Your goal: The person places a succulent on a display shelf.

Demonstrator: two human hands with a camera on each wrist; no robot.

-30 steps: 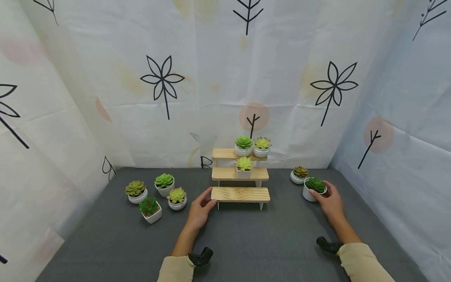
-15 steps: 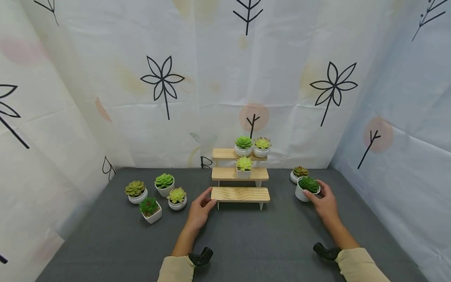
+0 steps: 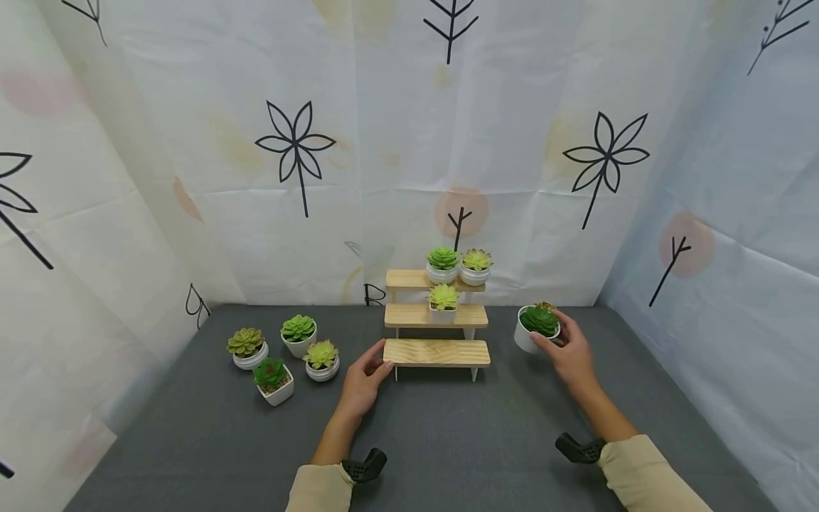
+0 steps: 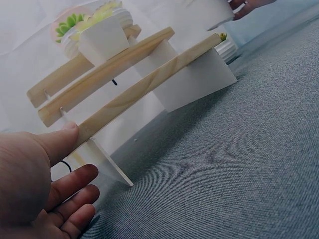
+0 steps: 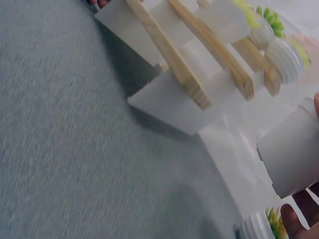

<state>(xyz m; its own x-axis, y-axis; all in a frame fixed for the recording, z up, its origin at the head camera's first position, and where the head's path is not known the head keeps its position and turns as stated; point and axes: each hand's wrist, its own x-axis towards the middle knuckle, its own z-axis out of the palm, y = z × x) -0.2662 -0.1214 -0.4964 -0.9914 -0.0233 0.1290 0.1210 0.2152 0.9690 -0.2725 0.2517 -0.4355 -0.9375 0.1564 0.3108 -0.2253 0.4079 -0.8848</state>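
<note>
Right hand [image 3: 571,353] holding dark green potted succulent [image 3: 537,328], left hand [image 3: 363,384] touching wooden stepped stand [image 3: 437,351], grey mat [image 3: 448,441]

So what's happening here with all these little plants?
A person is handling small potted succulents around a three-step wooden stand. The right hand holds a dark green plant in a white pot just right of the stand. The left hand rests against the bottom step's left end. Three pots sit on the upper steps; four wait on the left.

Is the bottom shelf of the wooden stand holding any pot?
No, the bottom shelf is bare; the left hand touches its left end.
</note>
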